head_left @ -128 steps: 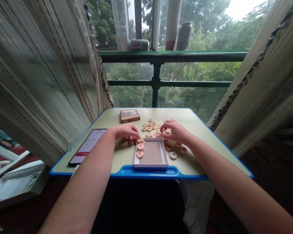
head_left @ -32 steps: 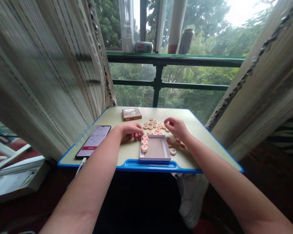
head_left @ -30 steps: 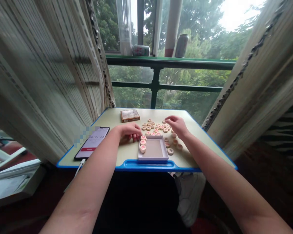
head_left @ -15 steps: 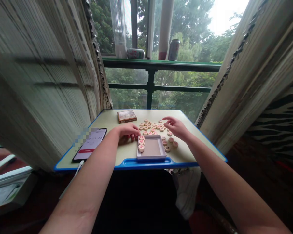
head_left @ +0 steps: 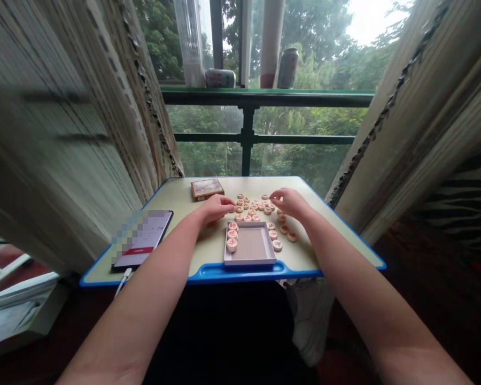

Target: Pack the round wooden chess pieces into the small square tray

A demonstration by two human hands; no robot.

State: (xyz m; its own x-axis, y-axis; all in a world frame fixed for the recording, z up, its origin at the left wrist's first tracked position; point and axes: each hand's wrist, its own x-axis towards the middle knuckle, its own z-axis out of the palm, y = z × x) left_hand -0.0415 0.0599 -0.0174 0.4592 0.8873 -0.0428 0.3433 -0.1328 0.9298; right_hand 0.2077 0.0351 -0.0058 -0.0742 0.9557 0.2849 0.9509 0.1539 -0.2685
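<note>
Small round wooden xiangqi pieces [head_left: 247, 218] with red or dark characters lie scattered in the middle of the table. A shallow white box tray [head_left: 274, 251] stands near the front edge, with a column of three red-marked pieces [head_left: 232, 234] along its left wall. My left hand [head_left: 218, 207] reaches in from the left, its fingers stretched out and their tips at the left side of the scattered pieces. On the other side, my right hand [head_left: 291, 203] hovers by the pieces at the right, fingers bent and apart. I see no piece held in either hand.
The brown box lid [head_left: 207, 188] lies at the back left of the blue-edged table [head_left: 176, 198]. A phone [head_left: 144, 240] with a cable plugged in rests at the left. Two cans [head_left: 287, 68] stand or lie on the green window ledge, between curtains.
My left hand has moved from the tray's left edge forward and right to the scattered pieces. My right hand's fingers have bent down toward the pieces. The view has shifted slightly.
</note>
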